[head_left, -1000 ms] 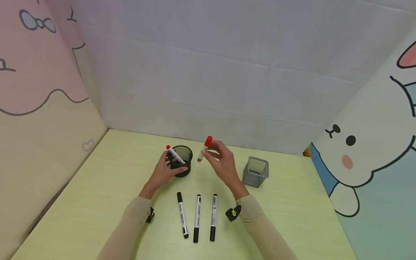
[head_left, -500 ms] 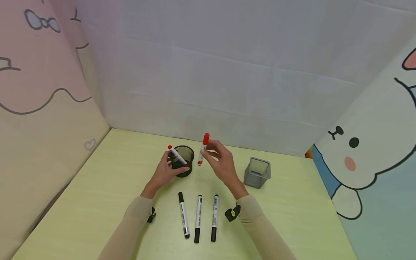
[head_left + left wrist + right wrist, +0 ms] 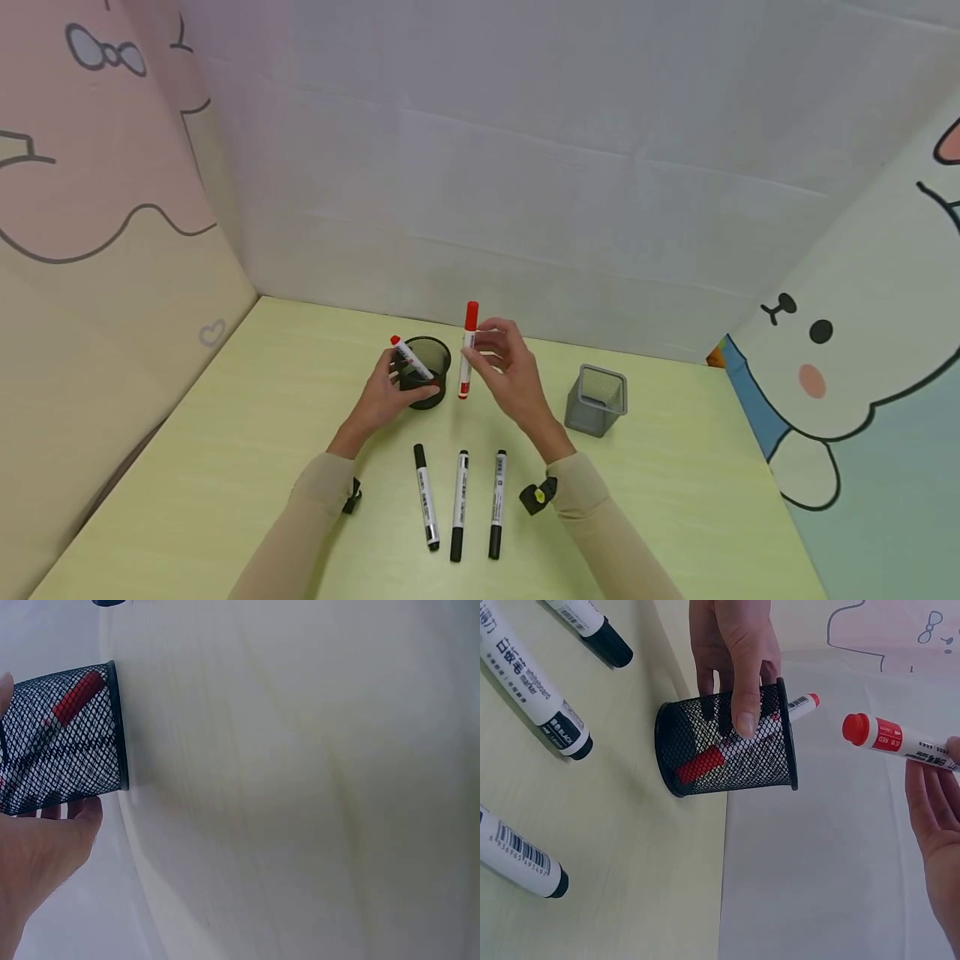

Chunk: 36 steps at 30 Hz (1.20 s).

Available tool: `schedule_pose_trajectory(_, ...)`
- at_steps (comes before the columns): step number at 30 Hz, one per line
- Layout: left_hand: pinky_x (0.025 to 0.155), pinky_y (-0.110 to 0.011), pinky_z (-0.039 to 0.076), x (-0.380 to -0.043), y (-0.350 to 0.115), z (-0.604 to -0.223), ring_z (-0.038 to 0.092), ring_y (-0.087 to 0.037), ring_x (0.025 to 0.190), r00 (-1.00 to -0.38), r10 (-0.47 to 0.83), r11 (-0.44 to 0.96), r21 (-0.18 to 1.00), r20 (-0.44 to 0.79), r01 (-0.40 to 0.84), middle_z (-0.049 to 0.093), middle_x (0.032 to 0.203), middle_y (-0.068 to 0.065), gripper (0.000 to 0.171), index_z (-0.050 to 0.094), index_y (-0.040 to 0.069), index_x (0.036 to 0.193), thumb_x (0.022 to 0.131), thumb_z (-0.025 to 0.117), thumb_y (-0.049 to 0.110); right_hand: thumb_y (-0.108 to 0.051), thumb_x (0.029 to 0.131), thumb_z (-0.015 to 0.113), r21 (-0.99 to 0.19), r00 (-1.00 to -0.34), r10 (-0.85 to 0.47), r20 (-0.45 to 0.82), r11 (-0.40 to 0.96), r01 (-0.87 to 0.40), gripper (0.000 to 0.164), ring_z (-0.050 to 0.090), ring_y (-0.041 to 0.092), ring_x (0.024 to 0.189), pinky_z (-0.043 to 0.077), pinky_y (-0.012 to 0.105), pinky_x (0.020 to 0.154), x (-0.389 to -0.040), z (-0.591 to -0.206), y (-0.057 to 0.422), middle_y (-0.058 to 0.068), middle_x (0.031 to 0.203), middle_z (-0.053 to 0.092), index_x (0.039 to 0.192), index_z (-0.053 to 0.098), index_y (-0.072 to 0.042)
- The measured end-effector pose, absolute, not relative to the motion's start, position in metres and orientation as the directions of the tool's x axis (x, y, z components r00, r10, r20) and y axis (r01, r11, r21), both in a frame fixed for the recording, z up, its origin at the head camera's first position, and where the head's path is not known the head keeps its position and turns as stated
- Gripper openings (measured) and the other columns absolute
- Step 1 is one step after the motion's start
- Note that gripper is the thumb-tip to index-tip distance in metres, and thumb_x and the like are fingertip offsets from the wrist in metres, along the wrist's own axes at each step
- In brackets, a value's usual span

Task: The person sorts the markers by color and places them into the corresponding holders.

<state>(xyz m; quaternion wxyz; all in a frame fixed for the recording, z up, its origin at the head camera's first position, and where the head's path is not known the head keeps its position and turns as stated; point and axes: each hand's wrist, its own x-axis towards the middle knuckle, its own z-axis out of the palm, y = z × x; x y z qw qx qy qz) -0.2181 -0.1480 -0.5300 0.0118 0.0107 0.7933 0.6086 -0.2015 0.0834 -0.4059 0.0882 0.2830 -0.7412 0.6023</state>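
Left hand (image 3: 378,396) grips the black mesh cup (image 3: 739,765); right hand (image 3: 515,375) pinches a red-capped marker (image 3: 468,343), cap up, above rim level, off the cup's right. I'd brace the cup, centre over the opening, clear the leaning marker (image 3: 412,358).

Here's the round black wire-mesh cup (image 3: 737,769), upright, the left hand (image 3: 381,400) wrapped round its side. Inside leans a white marker with red ends (image 3: 412,358), cap down by the base, other tip poking over the rim. And there's a second white, red-capped marker (image 3: 468,339), pinched by the right hand (image 3: 513,375), near vertical, cap up, beside the cup but apart.
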Motion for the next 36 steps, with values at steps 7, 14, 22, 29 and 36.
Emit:
schedule_pose_trajectory(7, 0.119, -0.059, 0.03, -0.217, -0.148, -0.529, 0.032, -0.042, 0.148, -1.0, 0.028, 0.263, 0.965, 0.003, 0.01, 0.038, 0.156, -0.019, 0.097, 0.027, 0.007, 0.156, 0.083, 0.089, 0.028, 0.005, 0.099, 0.062, -0.837, -0.81, -0.343, 0.476, 0.106, -0.536, 0.027, 0.066, 0.039, 0.11, 0.058, 0.038, 0.095, -0.213, -0.425, 0.082, 0.024, 0.119, 0.064, 0.125, 0.057, 0.006)
schedule_pose_trajectory(14, 0.121, -0.054, 0.029, -0.218, -0.147, -0.529, 0.035, -0.035, 0.146, -1.0, 0.031, 0.264, 0.964, 0.0, 0.008, 0.04, 0.154, -0.016, 0.096, 0.028, 0.007, 0.154, 0.083, 0.089, 0.027, 0.0, 0.104, 0.056, -0.867, -0.794, -0.424, 0.436, 0.037, -0.497, 0.027, 0.065, 0.033, 0.112, 0.056, 0.038, 0.099, -0.217, -0.437, 0.086, 0.021, 0.127, 0.063, 0.131, 0.061, -0.001)
schedule_pose_trajectory(22, 0.122, -0.053, 0.028, -0.217, -0.145, -0.526, 0.034, -0.034, 0.147, -1.0, 0.023, 0.261, 0.965, -0.007, -0.001, 0.04, 0.154, -0.015, 0.095, 0.028, 0.01, 0.154, 0.083, 0.089, 0.027, 0.01, 0.102, 0.054, -0.875, -0.75, -0.476, 0.459, -0.098, -0.473, 0.037, 0.058, 0.053, 0.116, 0.055, 0.033, 0.1, -0.218, -0.44, 0.09, 0.031, 0.133, 0.057, 0.139, 0.055, 0.004)
schedule_pose_trajectory(29, 0.122, -0.053, 0.028, -0.216, -0.146, -0.526, 0.034, -0.033, 0.147, -1.0, 0.023, 0.257, 0.966, -0.007, 0.0, 0.041, 0.154, -0.015, 0.094, 0.029, 0.01, 0.154, 0.083, 0.089, 0.027, 0.016, 0.094, 0.062, -0.886, -0.757, -0.476, 0.448, -0.127, -0.445, 0.048, 0.059, 0.042, 0.119, 0.055, 0.031, 0.099, -0.216, -0.443, 0.09, 0.028, 0.135, 0.056, 0.14, 0.053, 0.006)
schedule_pose_trajectory(36, 0.121, -0.055, 0.029, -0.216, -0.146, -0.527, 0.035, -0.034, 0.146, -0.999, 0.034, 0.245, 0.969, 0.009, 0.017, 0.041, 0.153, -0.015, 0.092, 0.029, 0.008, 0.153, 0.084, 0.088, 0.024, 0.018, 0.091, 0.065, -0.892, -0.769, -0.454, 0.449, -0.176, -0.417, 0.05, 0.061, 0.018, 0.114, 0.056, 0.034, 0.098, -0.215, -0.443, 0.083, 0.038, 0.131, 0.05, 0.138, 0.052, 0.009)
